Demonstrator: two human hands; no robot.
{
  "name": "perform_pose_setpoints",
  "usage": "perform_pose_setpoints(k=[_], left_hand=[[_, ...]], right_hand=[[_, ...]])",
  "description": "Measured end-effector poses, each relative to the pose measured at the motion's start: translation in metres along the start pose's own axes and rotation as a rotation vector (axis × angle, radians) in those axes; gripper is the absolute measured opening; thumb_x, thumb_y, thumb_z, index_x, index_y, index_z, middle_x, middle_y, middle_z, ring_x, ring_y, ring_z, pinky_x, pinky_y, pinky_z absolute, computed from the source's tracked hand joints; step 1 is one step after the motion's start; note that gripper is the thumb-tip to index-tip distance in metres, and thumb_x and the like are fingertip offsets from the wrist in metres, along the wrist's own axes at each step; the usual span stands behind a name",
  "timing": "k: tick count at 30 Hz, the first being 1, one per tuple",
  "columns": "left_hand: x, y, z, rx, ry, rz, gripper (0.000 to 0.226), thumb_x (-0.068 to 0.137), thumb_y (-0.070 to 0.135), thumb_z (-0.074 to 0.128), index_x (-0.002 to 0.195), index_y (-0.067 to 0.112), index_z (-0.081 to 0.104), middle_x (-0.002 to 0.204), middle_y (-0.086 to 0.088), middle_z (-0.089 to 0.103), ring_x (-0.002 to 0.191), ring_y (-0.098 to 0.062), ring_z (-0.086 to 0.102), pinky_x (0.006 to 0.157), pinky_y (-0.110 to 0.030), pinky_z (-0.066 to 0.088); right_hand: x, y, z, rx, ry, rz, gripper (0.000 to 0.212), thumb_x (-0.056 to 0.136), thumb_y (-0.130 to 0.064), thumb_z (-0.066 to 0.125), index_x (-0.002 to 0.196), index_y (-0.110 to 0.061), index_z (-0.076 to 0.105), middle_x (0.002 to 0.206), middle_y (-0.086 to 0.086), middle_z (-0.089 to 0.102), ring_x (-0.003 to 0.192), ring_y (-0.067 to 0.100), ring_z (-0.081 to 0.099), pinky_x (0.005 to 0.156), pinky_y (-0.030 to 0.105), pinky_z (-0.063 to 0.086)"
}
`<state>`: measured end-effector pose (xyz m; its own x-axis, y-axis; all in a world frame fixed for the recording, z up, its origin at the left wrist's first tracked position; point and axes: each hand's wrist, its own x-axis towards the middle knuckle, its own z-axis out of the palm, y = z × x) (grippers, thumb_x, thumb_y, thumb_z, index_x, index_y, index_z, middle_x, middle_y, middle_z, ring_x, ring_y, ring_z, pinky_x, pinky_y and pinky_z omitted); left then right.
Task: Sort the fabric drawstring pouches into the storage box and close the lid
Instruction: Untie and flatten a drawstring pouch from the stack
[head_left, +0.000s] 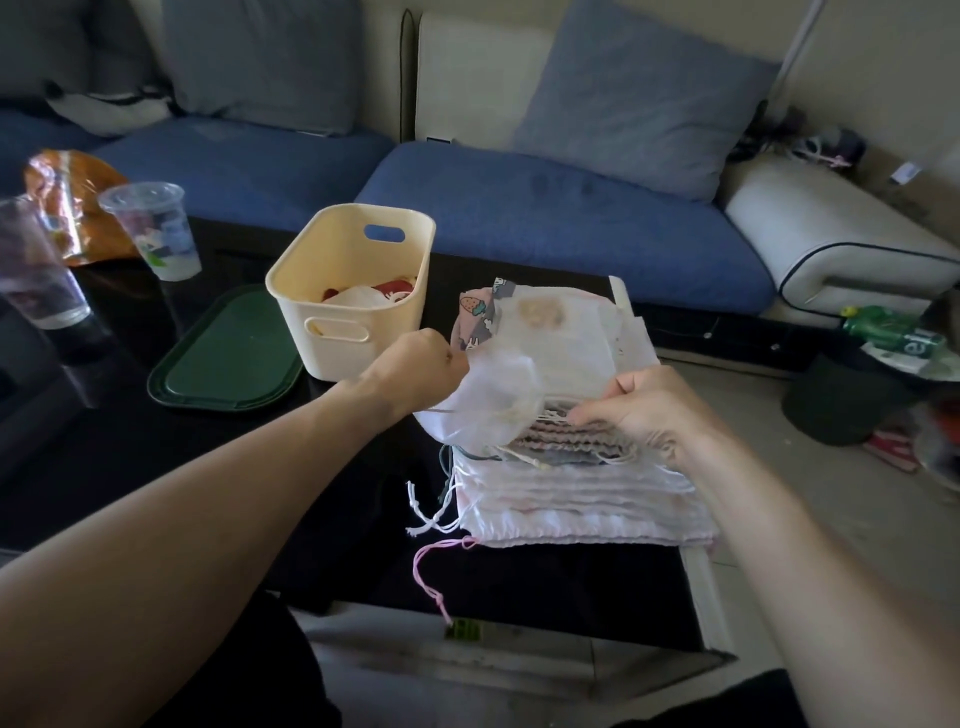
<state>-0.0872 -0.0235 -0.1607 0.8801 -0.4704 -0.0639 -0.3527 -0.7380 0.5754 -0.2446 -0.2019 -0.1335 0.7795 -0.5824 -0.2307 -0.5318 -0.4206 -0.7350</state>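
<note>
A stack of fabric drawstring pouches (582, 499) lies on the dark table, cords hanging off its near left corner. My left hand (415, 369) grips the edge of a sheer white pouch (488, 400) and lifts it off the stack's left side. My right hand (649, 410) presses down on the top of the stack, its fingers among the gathered pouch tops and cords. The cream storage box (353, 291) stands open just left of the stack with a few pouches inside. Its dark green lid (223, 358) lies flat on the table to the box's left.
Two plastic cups (153, 228) and an orange wrapper (67, 202) stand at the table's far left. A blue sofa with cushions (545, 228) runs behind the table. A green bottle (883, 327) and a dark bin (841, 400) sit on the floor at right.
</note>
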Motion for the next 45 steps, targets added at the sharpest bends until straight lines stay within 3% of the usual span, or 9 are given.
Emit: perform_pose_setpoints(k=[7,11,15,19,23,25,30,37,45], left_hand=[[-0.019,0.014,0.006,0.235,-0.134,0.270,0.041,0.096,0.030,0.052,0.068,0.001,0.053,0.067,-0.007,0.052,0.070,-0.026,0.055,0.057,-0.030,0.038],[-0.025,0.026,0.009,-0.217,-0.140,0.320,0.037,0.097,0.032,0.058,0.067,0.013,0.048,0.063,0.000,0.051,0.056,-0.015,0.046,0.055,-0.028,0.039],[-0.031,0.047,-0.005,-0.902,-0.370,0.142,0.035,0.105,0.026,0.044,0.076,0.008,0.048,0.059,-0.006,0.055,0.045,-0.021,0.053,0.046,-0.026,0.045],[-0.032,0.054,-0.011,-1.195,-0.462,0.087,0.034,0.106,0.027,0.041,0.078,0.010,0.051,0.069,-0.008,0.060,0.058,-0.022,0.058,0.056,-0.031,0.051],[-0.022,0.048,-0.019,-1.326,-0.406,0.048,0.026,0.104,0.029,0.042,0.093,0.010,0.057,0.082,-0.004,0.064,0.075,-0.019,0.063,0.074,-0.032,0.053],[-0.017,0.039,-0.021,-1.069,-0.296,0.008,0.025,0.102,0.028,0.047,0.105,0.008,0.062,0.087,-0.007,0.064,0.080,-0.021,0.062,0.081,-0.037,0.049],[-0.036,0.026,-0.022,0.349,-0.298,0.173,0.028,0.101,0.037,0.049,0.092,0.011,0.053,0.101,-0.007,0.057,0.090,-0.022,0.055,0.079,-0.034,0.041],[-0.052,0.032,-0.001,0.424,-0.466,0.253,0.050,0.100,0.054,0.044,0.062,0.020,0.046,0.064,0.005,0.047,0.060,-0.005,0.042,0.063,-0.027,0.034],[-0.047,0.020,0.024,0.072,-0.345,0.300,0.030,0.083,0.042,0.075,0.079,0.014,0.064,0.078,0.003,0.063,0.076,-0.016,0.059,0.062,-0.029,0.046]], right_hand=[[0.001,0.004,0.016,-0.076,-0.146,-0.276,0.039,0.073,-0.017,0.079,0.054,-0.017,0.045,0.045,-0.012,0.037,0.047,0.007,0.033,0.052,0.025,0.029],[0.002,0.005,0.016,-0.093,-0.142,-0.563,0.041,0.074,-0.009,0.078,0.052,-0.022,0.046,0.066,-0.018,0.053,0.061,0.000,0.047,0.063,0.013,0.036],[0.000,-0.003,0.016,0.157,-0.039,-0.635,0.031,0.088,-0.042,0.069,0.071,-0.017,0.062,0.113,-0.010,0.065,0.093,-0.004,0.059,0.081,0.012,0.041],[0.008,-0.001,0.023,0.256,-0.059,-0.559,0.060,0.090,-0.068,0.049,0.090,-0.010,0.064,0.096,0.012,0.070,0.085,0.019,0.064,0.085,0.041,0.051],[0.012,0.002,0.034,0.117,-0.090,-0.520,0.043,0.089,-0.067,0.046,0.085,-0.029,0.065,0.088,0.001,0.070,0.080,0.014,0.064,0.079,0.038,0.049],[0.012,0.003,0.039,0.053,-0.136,-0.503,0.030,0.094,-0.060,0.050,0.082,-0.037,0.065,0.093,0.006,0.074,0.070,0.018,0.063,0.072,0.037,0.048],[0.013,0.004,0.047,-0.068,-0.184,-0.417,0.040,0.101,-0.049,0.048,0.086,-0.013,0.057,0.079,-0.005,0.075,0.054,0.011,0.057,0.061,0.032,0.047],[0.015,-0.001,0.047,-0.130,-0.287,-0.297,0.043,0.103,-0.047,0.047,0.079,-0.012,0.052,0.065,0.003,0.074,0.070,0.028,0.072,0.075,0.040,0.053],[0.020,0.002,0.023,0.208,-0.405,-0.073,0.036,0.095,-0.041,0.065,0.074,-0.013,0.057,0.068,0.009,0.068,0.042,0.010,0.047,0.042,0.021,0.033]])
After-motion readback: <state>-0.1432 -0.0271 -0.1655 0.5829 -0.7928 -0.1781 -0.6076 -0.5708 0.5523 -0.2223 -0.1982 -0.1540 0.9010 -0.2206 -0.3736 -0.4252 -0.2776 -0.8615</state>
